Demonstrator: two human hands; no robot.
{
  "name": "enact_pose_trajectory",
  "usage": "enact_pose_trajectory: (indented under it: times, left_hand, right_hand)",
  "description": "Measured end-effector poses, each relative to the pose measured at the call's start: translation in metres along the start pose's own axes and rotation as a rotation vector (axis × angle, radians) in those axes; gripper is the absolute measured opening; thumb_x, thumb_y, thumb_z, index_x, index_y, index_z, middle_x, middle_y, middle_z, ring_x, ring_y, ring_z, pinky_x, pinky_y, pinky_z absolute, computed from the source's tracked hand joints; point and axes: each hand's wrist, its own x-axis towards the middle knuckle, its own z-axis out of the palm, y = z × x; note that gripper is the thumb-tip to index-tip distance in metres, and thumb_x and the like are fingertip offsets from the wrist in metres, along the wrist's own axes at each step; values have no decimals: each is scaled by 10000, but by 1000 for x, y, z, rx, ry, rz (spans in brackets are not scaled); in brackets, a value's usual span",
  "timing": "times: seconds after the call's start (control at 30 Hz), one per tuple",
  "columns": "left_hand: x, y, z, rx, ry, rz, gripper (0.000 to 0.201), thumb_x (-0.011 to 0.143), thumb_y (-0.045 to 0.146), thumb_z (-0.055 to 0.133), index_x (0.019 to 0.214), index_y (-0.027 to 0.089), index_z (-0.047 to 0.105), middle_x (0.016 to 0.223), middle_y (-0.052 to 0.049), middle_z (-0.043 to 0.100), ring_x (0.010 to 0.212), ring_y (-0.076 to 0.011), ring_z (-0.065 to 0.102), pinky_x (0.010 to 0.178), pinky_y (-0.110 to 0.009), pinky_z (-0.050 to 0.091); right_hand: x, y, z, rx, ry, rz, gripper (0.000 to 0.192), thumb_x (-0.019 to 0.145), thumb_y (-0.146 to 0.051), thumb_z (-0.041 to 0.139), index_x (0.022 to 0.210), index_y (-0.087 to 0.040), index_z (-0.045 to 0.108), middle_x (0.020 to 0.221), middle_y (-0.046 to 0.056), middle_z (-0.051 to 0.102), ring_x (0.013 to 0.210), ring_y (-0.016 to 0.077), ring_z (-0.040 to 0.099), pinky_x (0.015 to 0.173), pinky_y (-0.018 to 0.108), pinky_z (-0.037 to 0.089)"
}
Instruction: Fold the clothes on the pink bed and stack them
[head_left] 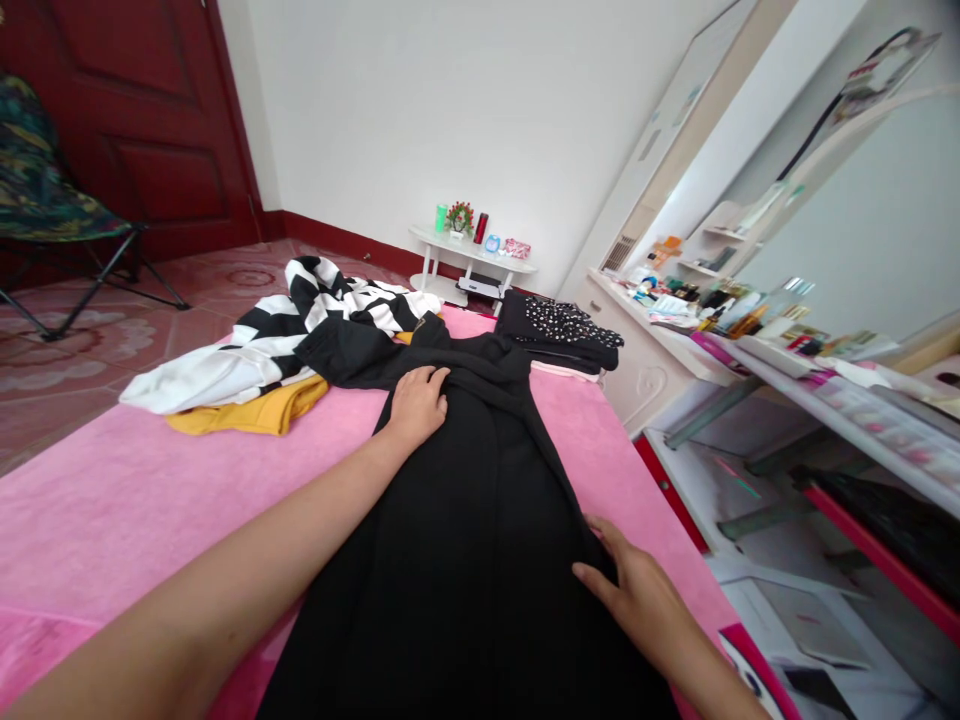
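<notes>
A long black dress (465,520) lies spread out on the pink bed cover (300,490), running from the bottom of the view toward the far edge. One of its sleeves stretches out to the left, and the cloth is bunched in folds across its upper part. My left hand (418,405) rests flat on these folds, fingers stretched out. At the right edge of the dress is my right hand (634,585), touching the cloth with thumb and fingers apart. Its outer fingers are partly hidden.
A black-and-white garment (285,325) and a yellow one (251,410) lie in a heap at the left. Folded dark clothes (559,330) are stacked at the far right. A cluttered dressing table (675,340) stands beside the bed; a folding chair (67,210) is at far left.
</notes>
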Motion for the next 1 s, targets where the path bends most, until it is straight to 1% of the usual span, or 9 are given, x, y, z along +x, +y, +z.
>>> enact_pose_trajectory:
  times: [0.13, 0.3, 0.4, 0.53, 0.73, 0.8, 0.87, 0.93, 1.0]
  left_hand:
    - [8, -5, -7, 65, -49, -19, 425, 860, 244, 472, 1284, 211, 497, 1192, -93, 563, 1106, -266, 498, 931, -386, 409]
    - [40, -20, -27, 132, -129, 4, 286, 879, 241, 464, 1087, 283, 655, 1014, -53, 640, 953, -231, 589, 804, -324, 455]
    - [68, -22, -49, 132, -72, 3, 307, 888, 253, 447, 1122, 296, 641, 1044, -41, 646, 951, -224, 600, 783, -305, 456]
    - [101, -13, -87, 145, 103, 47, 318, 884, 246, 433, 1115, 289, 647, 1062, -40, 643, 990, -245, 587, 811, -328, 445]
    - [117, -17, -124, 217, 138, 78, 335, 878, 220, 411, 1099, 256, 659, 1013, -52, 629, 973, -251, 588, 797, -337, 437]
    - [113, -28, -126, 250, 126, 72, 345, 879, 210, 401, 1105, 259, 656, 1034, -54, 619, 988, -257, 582, 810, -348, 433]
    - [105, -44, -122, 299, 83, 49, 351, 876, 201, 402, 1111, 270, 654, 1051, -60, 612, 998, -264, 580, 822, -360, 432]
    - [97, -62, -116, 365, -25, 18, 350, 841, 178, 442, 1095, 270, 664, 1064, -72, 610, 1005, -272, 577, 829, -362, 437]
    - [89, -76, -110, 419, -134, -9, 342, 771, 133, 499, 1024, 248, 698, 1057, -88, 617, 994, -281, 580, 821, -361, 449]
  right_hand:
    - [-6, -8, -6, 94, -83, -65, 511, 694, -366, 646, 1184, -224, 608, 1148, 85, 656, 1084, 288, 597, 979, 418, 444]
    - [-13, -36, -19, 234, -209, -169, 437, 788, -339, 587, 1204, -204, 602, 1211, 79, 624, 1123, 257, 573, 1004, 389, 425]
    - [-18, -58, -27, 371, -258, -184, 416, 847, -354, 539, 1229, -194, 575, 1230, 82, 611, 1126, 240, 569, 985, 370, 442]
    - [-23, -79, -30, 435, -250, -179, 474, 836, -405, 565, 1262, -198, 545, 1264, 82, 587, 1164, 239, 541, 1007, 367, 422]
    - [-34, -95, -6, 416, -227, -85, 594, 796, -469, 578, 1335, -240, 476, 1333, 77, 525, 1258, 253, 450, 1068, 433, 337]
    - [-39, -99, 7, 410, -287, -98, 625, 803, -452, 569, 1376, -247, 424, 1267, 83, 568, 1182, 243, 517, 1008, 410, 401]
    - [-42, -103, 15, 408, -456, -159, 666, 788, -433, 596, 1395, -248, 395, 1111, 75, 638, 964, 214, 626, 838, 343, 499]
    - [-35, -108, 18, 427, -620, -225, 598, 779, -430, 615, 1330, -230, 490, 903, 45, 671, 708, 161, 641, 627, 259, 500]
    - [-14, -113, 16, 424, -576, -279, 413, 803, -428, 594, 1146, -203, 640, 796, 30, 664, 638, 138, 620, 564, 228, 464]
